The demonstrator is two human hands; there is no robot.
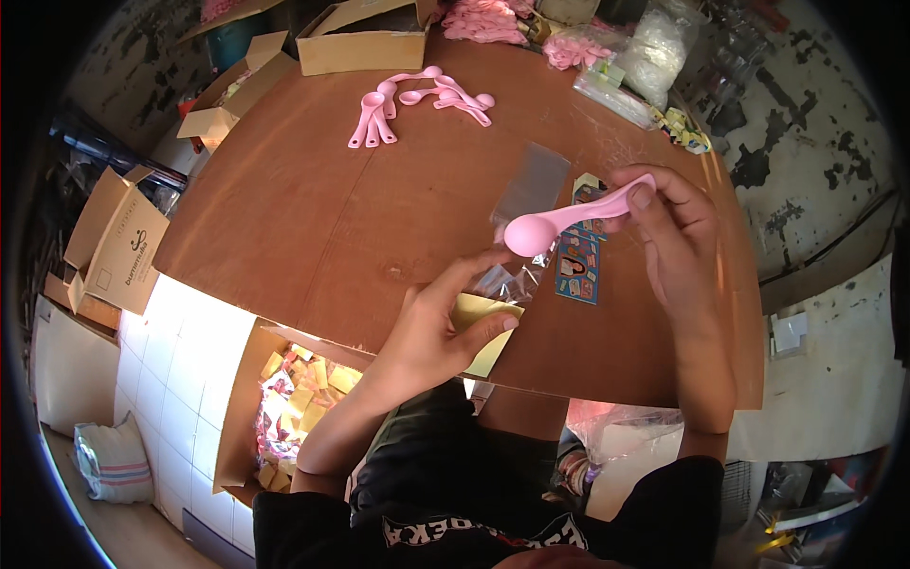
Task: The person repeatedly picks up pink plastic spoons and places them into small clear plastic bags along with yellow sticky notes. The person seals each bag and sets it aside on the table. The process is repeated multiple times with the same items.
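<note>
My right hand (681, 248) pinches the handle of a pink measuring spoon (580, 211), its round bowl tilted down to the left. Below the bowl, my left hand (438, 315) grips a clear plastic bag (510, 283) with a pale yellow card (485, 353) at its lower end. The spoon's bowl is close over the bag; whether they touch I cannot tell. Blue printed cards (578, 270) lie on the brown table beside the bag, partly behind the spoon. A flat clear bag (533, 182) rests just beyond.
Several pink spoons (372, 119) lie on the table's (284, 209) far side. At its far edge stand a cardboard box (365, 43) and bundles of pink spoons (485, 21). Clear bags (656, 57) sit far right. A box of yellow-carded packs (308, 389) stands below the near left edge.
</note>
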